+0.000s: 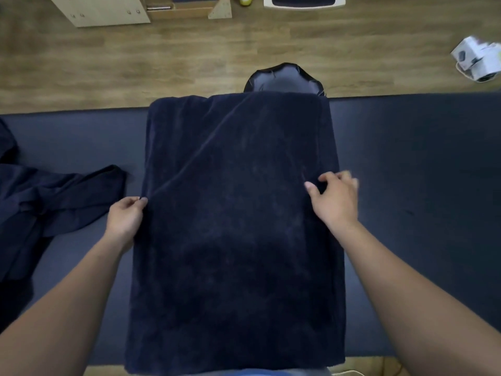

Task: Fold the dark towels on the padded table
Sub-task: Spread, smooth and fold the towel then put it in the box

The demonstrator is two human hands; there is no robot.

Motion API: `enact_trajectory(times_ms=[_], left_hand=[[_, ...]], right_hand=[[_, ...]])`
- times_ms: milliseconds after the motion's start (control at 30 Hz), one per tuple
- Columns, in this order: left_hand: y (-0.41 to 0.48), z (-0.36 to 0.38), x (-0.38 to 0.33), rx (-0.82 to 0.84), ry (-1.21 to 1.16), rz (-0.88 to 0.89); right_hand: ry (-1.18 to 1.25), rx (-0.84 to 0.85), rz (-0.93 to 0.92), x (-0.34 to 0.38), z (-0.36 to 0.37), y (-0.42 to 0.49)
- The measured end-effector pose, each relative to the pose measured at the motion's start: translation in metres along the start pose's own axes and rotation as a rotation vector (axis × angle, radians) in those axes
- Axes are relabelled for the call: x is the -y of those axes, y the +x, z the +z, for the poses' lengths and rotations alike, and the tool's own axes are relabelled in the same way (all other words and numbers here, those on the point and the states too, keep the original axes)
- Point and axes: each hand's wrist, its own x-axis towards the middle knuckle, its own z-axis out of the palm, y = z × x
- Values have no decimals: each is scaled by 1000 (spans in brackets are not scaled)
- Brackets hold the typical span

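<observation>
A dark navy towel lies spread across the padded table, reaching from the far edge to the near edge. A diagonal crease runs from its left edge up toward the far right. My left hand pinches the towel's left edge about midway along. At the towel's right edge my right hand has its fingers curled on the cloth, gripping it. A second dark towel lies crumpled on the table to the left.
Beyond the table's far edge stands a black round stool on the wooden floor. White boxes lie on the floor at the far right. Light wooden furniture stands at the far left.
</observation>
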Motion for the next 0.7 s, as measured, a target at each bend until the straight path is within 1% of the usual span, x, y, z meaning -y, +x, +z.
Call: enact_trajectory(times_ms=[67,133,167,233,267,300,333,367,400,433,533,600,700], left_hand=[[-3,-1,-1,-10,2,27],[-4,-2,1,-15,-12,61],[-4,-2,2,-22,-43,69],[-5,-4,-1,-38,-169,62],[-5,-6,-3,-46,-239,51],[-5,-7,-6,-46,-291,34],[-5,-8,-8,-37,-323,14],[-3,-7,-10,-21,-341,-12],[-2,-7,-12,6,-356,-41],[0,-7,-14,38,-358,-69],[4,-7,-22,106,-327,-93],[6,-4,-25,120,-271,-64],[5,-3,-28,87,-243,-45]], right_hand=[[238,138,141,14,0,4],[394,280,264,22,0,5],[451,337,275,25,0,5],[594,382,236,27,-2,6],[721,403,238,29,-4,6],[900,464,291,30,-8,5],[1086,570,384,31,-11,5],[1216,682,486,30,-15,4],[1274,764,564,29,-17,5],[1298,797,624,24,-17,9],[1357,757,760,19,-19,18],[1375,747,739,21,-20,20],[1300,760,592,24,-28,25]])
